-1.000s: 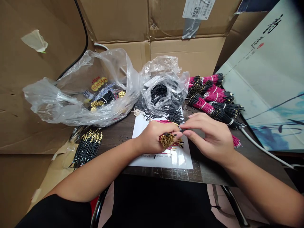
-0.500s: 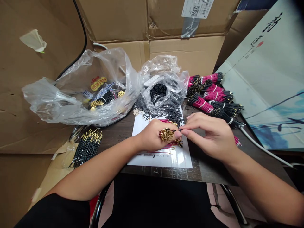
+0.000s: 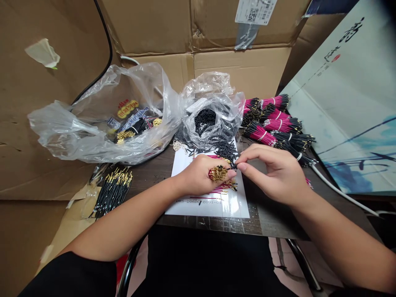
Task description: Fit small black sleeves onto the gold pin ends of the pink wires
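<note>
My left hand [image 3: 199,175] is closed around a bundle of wires [image 3: 218,173] whose gold terminals face me. One wire end sticks out by the left thumb. There my right hand [image 3: 272,169] pinches a small black sleeve [image 3: 234,166] between thumb and forefinger, touching or nearly touching that wire end; the exact contact is too small to make out. Beneath both hands lies a white printed sheet [image 3: 182,208], with loose pink wires [image 3: 221,190] on it. Just behind the hands is a loose pile of black sleeves [image 3: 226,149].
An open clear bag [image 3: 188,119] of black sleeves stands behind the sheet. A larger plastic bag [image 3: 71,132] with wire bundles is at left. Black wires [image 3: 113,192] lie at the table's left edge. Tied pink and black bundles [image 3: 280,123] are stacked at right, beside a white cable [image 3: 343,192].
My right forefinger and thumb have shifted slightly, with the right hand's fingers more curled at the black sleeve. The left hand keeps its hold on the wire bundle, almost unmoved.
</note>
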Demonstrator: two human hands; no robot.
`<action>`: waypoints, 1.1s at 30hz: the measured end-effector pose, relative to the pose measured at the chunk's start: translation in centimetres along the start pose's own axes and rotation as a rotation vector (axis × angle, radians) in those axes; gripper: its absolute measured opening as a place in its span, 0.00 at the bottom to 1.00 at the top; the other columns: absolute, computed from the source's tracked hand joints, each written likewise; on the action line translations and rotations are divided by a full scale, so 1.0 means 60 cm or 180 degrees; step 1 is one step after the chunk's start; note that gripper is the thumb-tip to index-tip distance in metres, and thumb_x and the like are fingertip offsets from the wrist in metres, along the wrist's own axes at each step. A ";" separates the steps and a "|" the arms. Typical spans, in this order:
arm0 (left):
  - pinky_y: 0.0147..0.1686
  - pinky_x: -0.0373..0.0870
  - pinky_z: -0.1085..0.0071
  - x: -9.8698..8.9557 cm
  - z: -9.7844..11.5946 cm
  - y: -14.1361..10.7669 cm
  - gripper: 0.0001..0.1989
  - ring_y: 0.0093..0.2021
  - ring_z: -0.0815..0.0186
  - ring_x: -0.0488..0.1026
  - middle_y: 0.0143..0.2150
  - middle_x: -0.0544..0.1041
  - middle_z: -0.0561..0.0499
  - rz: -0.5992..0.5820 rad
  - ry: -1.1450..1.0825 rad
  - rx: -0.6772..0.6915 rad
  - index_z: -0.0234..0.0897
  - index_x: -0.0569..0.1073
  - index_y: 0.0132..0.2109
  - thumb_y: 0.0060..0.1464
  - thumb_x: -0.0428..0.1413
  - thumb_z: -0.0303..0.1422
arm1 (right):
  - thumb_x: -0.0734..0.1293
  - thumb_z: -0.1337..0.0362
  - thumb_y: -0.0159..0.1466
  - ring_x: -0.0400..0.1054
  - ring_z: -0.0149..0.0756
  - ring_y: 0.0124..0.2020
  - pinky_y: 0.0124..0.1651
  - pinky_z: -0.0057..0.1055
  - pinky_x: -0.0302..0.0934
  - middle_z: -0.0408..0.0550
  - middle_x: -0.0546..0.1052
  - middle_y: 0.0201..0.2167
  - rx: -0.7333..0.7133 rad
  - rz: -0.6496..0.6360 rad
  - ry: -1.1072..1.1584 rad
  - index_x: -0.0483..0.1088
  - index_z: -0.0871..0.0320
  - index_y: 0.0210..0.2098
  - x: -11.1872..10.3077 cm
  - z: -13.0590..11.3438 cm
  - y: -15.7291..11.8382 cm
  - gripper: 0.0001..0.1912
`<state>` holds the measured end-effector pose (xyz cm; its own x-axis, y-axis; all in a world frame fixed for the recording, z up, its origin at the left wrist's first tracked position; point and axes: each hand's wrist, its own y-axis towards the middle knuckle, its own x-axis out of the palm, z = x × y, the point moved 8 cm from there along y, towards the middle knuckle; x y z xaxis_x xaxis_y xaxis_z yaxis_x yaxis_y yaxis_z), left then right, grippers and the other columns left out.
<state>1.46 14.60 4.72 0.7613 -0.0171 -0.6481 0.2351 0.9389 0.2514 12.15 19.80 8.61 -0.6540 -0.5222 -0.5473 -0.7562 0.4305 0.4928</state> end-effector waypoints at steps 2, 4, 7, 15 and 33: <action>0.28 0.58 0.76 -0.003 -0.002 0.000 0.18 0.24 0.74 0.60 0.22 0.65 0.56 0.0122 0.0069 -0.0002 0.34 0.67 0.26 0.61 0.50 0.39 | 0.69 0.72 0.59 0.70 0.32 0.35 0.39 0.32 0.65 0.44 0.76 0.33 -0.0009 0.0365 0.0103 0.73 0.56 0.36 -0.007 -0.006 -0.005 0.07; 0.28 0.57 0.76 -0.003 -0.001 0.000 0.15 0.24 0.74 0.60 0.22 0.65 0.57 0.0170 0.0037 0.0062 0.34 0.68 0.27 0.60 0.51 0.36 | 0.69 0.73 0.58 0.70 0.33 0.35 0.39 0.34 0.65 0.44 0.76 0.33 -0.0043 0.0549 0.0210 0.73 0.56 0.37 -0.005 -0.012 -0.011 0.08; 0.31 0.59 0.77 0.001 0.001 -0.001 0.05 0.27 0.74 0.64 0.26 0.70 0.56 0.0123 -0.0120 0.0172 0.34 0.72 0.33 0.56 0.53 0.29 | 0.69 0.74 0.57 0.71 0.34 0.36 0.40 0.35 0.66 0.45 0.76 0.33 -0.0068 0.0636 0.0226 0.73 0.55 0.37 0.003 -0.018 -0.016 0.11; 0.33 0.62 0.76 0.005 -0.003 0.000 0.06 0.30 0.72 0.68 0.29 0.73 0.53 0.0083 -0.0101 0.0064 0.33 0.74 0.33 0.55 0.53 0.28 | 0.70 0.75 0.57 0.71 0.34 0.35 0.40 0.35 0.67 0.45 0.77 0.33 -0.0013 0.0621 0.0166 0.74 0.56 0.37 0.010 -0.014 -0.016 0.11; 0.33 0.61 0.76 0.007 -0.001 0.003 0.05 0.30 0.72 0.68 0.28 0.73 0.54 -0.0015 -0.0132 -0.0028 0.33 0.71 0.30 0.54 0.53 0.26 | 0.69 0.68 0.60 0.71 0.35 0.34 0.38 0.36 0.69 0.46 0.77 0.32 0.0129 0.0739 0.0115 0.73 0.53 0.35 0.011 -0.011 -0.016 0.05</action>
<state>1.76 14.76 4.43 0.7846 -0.0356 -0.6189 0.2335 0.9418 0.2419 12.48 18.59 8.21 -0.8098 -0.4315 -0.3974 -0.5863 0.5710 0.5746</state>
